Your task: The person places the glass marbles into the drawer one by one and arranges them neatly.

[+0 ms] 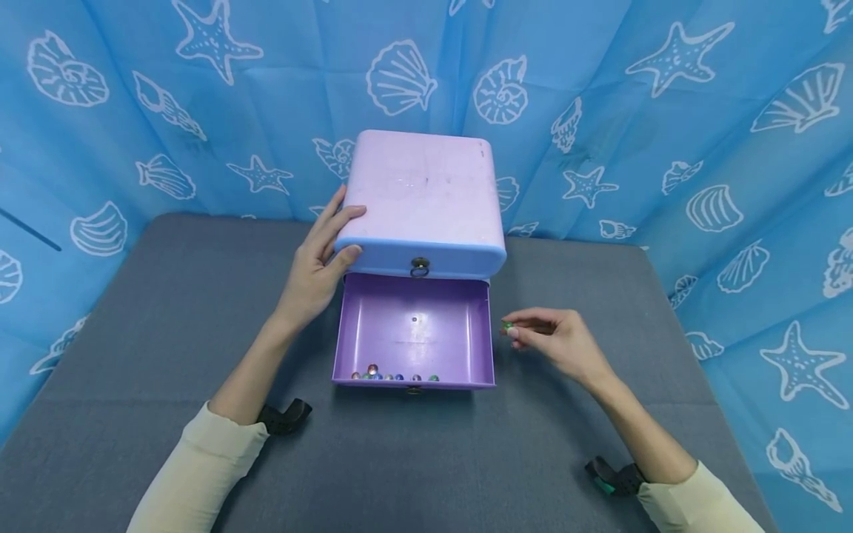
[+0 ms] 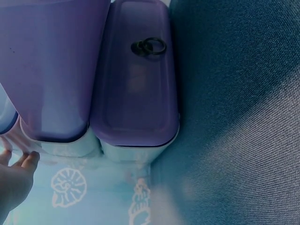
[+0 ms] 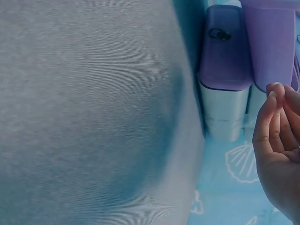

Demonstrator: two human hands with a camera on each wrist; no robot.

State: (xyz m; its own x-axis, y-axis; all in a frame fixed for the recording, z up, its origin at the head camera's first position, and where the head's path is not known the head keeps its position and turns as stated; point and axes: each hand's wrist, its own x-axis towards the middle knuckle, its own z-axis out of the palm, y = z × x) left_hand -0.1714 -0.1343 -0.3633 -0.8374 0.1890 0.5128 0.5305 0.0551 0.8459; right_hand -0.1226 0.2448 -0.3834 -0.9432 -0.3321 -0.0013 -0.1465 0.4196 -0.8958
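Note:
A small drawer cabinet (image 1: 426, 185) with a pale pink top stands at the back of the table, its blue top drawer front (image 1: 380, 257) closed. Below that, a purple drawer (image 1: 413, 333) is pulled out, and several marbles (image 1: 373, 369) lie along its front wall. My left hand (image 1: 320, 259) rests on the cabinet's left side, fingers on the top edge and thumb near the blue front. Just right of the purple drawer, my right hand (image 1: 556, 337) pinches a green marble (image 1: 508, 325) between thumb and fingertips. In the right wrist view the marble is hidden.
Beneath the pulled-out drawer, a closed purple bottom drawer (image 2: 136, 84) with a ring handle shows in the left wrist view. A grey cloth (image 1: 166, 326) covers the table. Behind hangs a blue curtain (image 1: 286, 74) with white shells and starfish.

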